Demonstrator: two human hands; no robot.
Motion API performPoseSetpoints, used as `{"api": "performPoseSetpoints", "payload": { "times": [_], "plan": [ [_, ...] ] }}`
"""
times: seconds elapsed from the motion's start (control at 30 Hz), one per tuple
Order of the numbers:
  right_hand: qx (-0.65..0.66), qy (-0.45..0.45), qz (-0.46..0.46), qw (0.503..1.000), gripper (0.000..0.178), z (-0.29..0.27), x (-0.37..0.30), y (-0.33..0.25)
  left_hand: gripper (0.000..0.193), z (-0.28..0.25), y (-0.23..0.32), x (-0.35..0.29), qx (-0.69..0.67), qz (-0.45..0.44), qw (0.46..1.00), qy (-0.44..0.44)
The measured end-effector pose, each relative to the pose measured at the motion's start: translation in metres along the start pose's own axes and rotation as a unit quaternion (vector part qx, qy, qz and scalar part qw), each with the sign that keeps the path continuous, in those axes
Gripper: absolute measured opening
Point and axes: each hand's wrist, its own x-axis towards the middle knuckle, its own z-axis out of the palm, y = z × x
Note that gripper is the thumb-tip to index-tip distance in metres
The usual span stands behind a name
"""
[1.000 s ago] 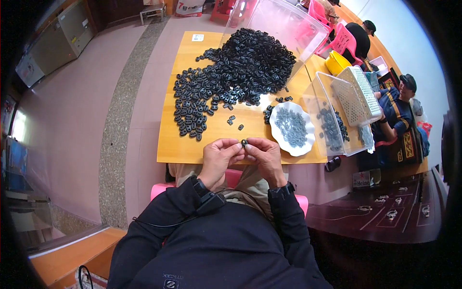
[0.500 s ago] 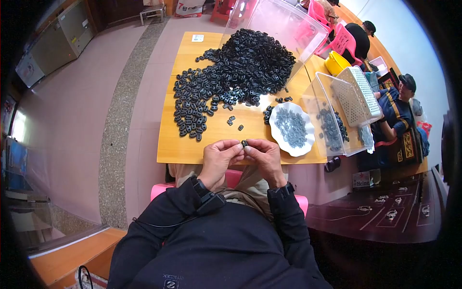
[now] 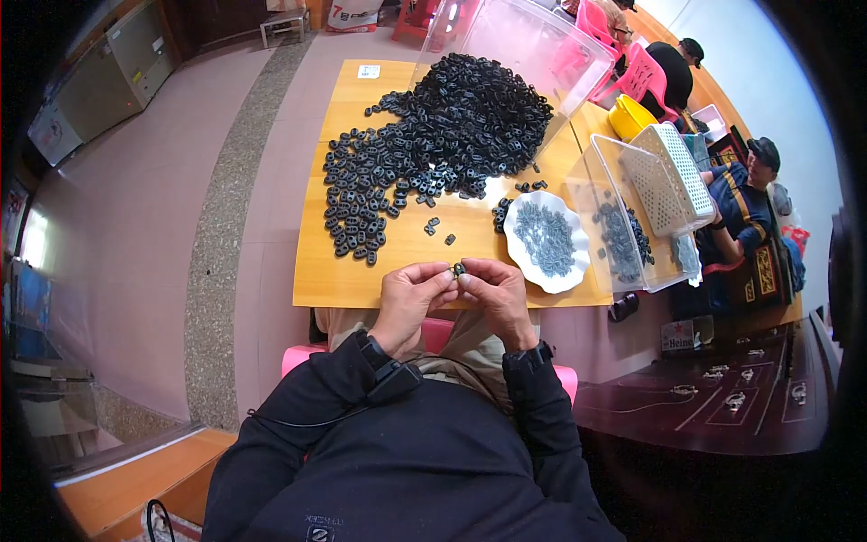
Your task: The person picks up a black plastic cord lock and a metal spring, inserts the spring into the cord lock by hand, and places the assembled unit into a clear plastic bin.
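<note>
My left hand [image 3: 414,300] and my right hand [image 3: 498,296] meet just over the near edge of the wooden table [image 3: 343,287]. Between their thumbs and fingertips they pinch a small black plastic piece [image 3: 459,268], partly hidden by the fingers. A few loose black two-hole pieces [image 3: 450,239] lie just beyond my hands. Farther off spreads a big heap of the same black two-hole pieces [image 3: 470,117]. To the right of my right hand stands a white scalloped dish [image 3: 582,237] holding many small greyish translucent parts [image 3: 546,239].
A clear plastic bin [image 3: 591,167] with more parts stands right of the dish, a white perforated basket [image 3: 673,172] on it. A large clear tub [image 3: 564,59] lies behind the heap. A yellow bowl [image 3: 630,117] is at the far right. Other people sit at the right.
The black piece shows slightly more between my fingertips, turned a little. Both hands stay in nearly the same place.
</note>
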Motion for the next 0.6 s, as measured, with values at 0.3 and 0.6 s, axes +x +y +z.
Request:
{"api": "performPoseSetpoints", "payload": {
  "times": [0.3,0.6],
  "plan": [
    [-0.023,-0.021,-0.006,0.999,0.024,-0.005,0.000,0.000,0.015,-0.001,0.001,0.000,0.006,-0.005,1.000,-0.017],
    [0.055,-0.056,0.003,0.997,0.023,-0.007,-0.003,-0.001,0.013,0.001,-0.001,-0.001,0.019,0.030,0.998,-0.053]
  ]
}}
